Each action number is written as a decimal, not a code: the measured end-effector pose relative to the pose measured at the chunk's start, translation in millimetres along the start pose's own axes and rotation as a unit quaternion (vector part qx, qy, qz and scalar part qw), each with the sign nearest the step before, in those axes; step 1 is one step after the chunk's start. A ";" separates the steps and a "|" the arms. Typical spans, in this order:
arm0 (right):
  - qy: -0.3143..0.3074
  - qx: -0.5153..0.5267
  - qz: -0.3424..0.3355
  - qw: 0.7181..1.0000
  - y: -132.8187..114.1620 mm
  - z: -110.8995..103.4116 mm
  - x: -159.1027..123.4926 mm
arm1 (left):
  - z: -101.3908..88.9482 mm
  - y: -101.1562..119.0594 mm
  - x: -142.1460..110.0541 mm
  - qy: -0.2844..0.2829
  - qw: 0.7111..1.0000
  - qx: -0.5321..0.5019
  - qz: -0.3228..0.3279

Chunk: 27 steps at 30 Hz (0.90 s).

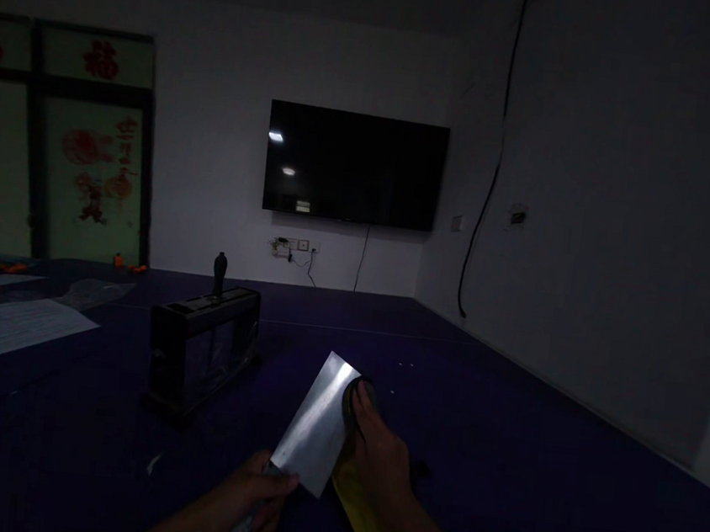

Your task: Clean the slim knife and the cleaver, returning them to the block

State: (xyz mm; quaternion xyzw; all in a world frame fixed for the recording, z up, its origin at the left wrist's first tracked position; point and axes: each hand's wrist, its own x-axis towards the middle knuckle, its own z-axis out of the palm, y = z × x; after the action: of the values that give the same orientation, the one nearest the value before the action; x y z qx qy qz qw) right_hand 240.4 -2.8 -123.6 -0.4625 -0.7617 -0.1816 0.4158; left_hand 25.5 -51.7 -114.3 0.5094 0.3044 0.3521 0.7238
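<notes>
A cleaver (318,423) with a broad, shiny rectangular blade slants upward in front of me. My left hand (256,493) is closed around its handle, the thumb resting at the base of the blade. My right hand (380,462) presses a dark and yellow cloth (362,516) against the blade's right edge, fingers bent over it. The cloth's yellow end hangs below that hand; its dark upper part is hard to make out. Left of the blade stands a black knife block (169,348) with see-through sides and a dark handle (220,273) sticking out of its top.
The dark blue tabletop (497,484) reaches to the walls. Printed papers (19,325) and clear plastic wrap (95,294) lie at the left. Small white scraps (154,463) are scattered about. A television (356,167) hangs on the far wall; a black cable (486,195) runs down the right wall.
</notes>
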 end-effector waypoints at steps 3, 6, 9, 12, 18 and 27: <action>-0.010 -0.006 -0.036 0.999 -0.6 1.6 -1.5 | 1.6 -1.5 -1.2 0.024 1.000 -0.008 -0.001; -0.030 -0.003 -0.075 0.997 -3.4 1.9 -3.1 | 1.6 -3.5 -1.8 0.033 0.999 -0.009 0.001; -0.065 -0.004 -0.126 0.990 -9.2 -1.2 -4.5 | 1.0 -4.1 -2.1 0.033 0.999 -0.004 0.002; -0.096 -0.009 -0.184 0.978 -17.0 -7.3 -5.7 | 0.4 -2.9 -2.5 0.044 0.999 0.004 -0.004; -0.132 0.008 -0.286 0.949 -30.0 -15.0 -9.0 | -4.1 -2.2 1.0 0.016 1.000 0.010 -0.004; -0.185 0.045 -0.333 0.923 -37.8 -14.4 -10.7 | -8.4 -4.1 3.1 0.004 1.000 0.002 -0.002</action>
State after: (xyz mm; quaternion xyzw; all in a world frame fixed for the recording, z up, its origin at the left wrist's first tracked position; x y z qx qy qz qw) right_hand 217.2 -37.4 -119.6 -0.1880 -0.9425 -0.1865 0.2037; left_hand 21.4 -45.8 -121.0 0.5091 0.3086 0.3519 0.7223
